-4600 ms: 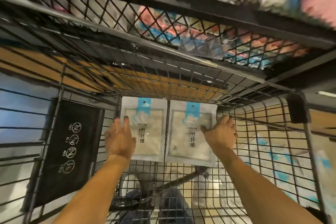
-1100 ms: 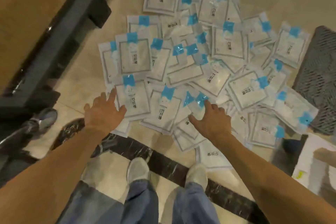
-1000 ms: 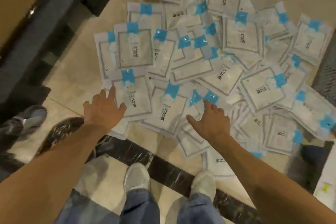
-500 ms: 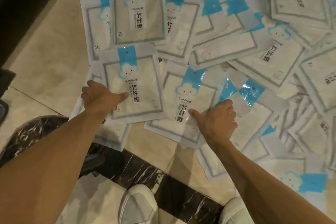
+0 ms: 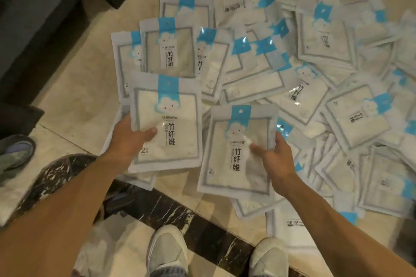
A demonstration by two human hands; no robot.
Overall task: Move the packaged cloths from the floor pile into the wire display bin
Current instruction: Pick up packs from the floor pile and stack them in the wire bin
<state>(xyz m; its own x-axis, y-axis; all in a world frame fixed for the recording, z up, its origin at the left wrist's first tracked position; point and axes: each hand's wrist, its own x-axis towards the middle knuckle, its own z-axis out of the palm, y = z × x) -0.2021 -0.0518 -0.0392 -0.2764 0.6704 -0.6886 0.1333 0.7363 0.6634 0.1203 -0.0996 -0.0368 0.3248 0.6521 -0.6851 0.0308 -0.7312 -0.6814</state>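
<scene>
A pile of packaged cloths [image 5: 292, 69], white packs with blue header strips and a cloud face, covers the beige floor ahead of me. My left hand [image 5: 128, 139] grips the left edge of one cloth pack [image 5: 171, 123], thumb on its front, and holds it lifted over the pile. My right hand [image 5: 274, 155] grips the right edge of a second cloth pack [image 5: 234, 155], thumb across its front, also raised off the floor. The wire display bin is out of view.
A dark base of a fixture [image 5: 45, 18] runs along the upper left. A black marble floor strip [image 5: 180, 216] crosses in front of my white shoes [image 5: 166, 252]. Another person's grey shoe [image 5: 15, 153] is at the left edge.
I have turned from the wire bin down to the floor pile. Both hands reached onto the nearest packs, closed on one each and lifted them off the pile.
</scene>
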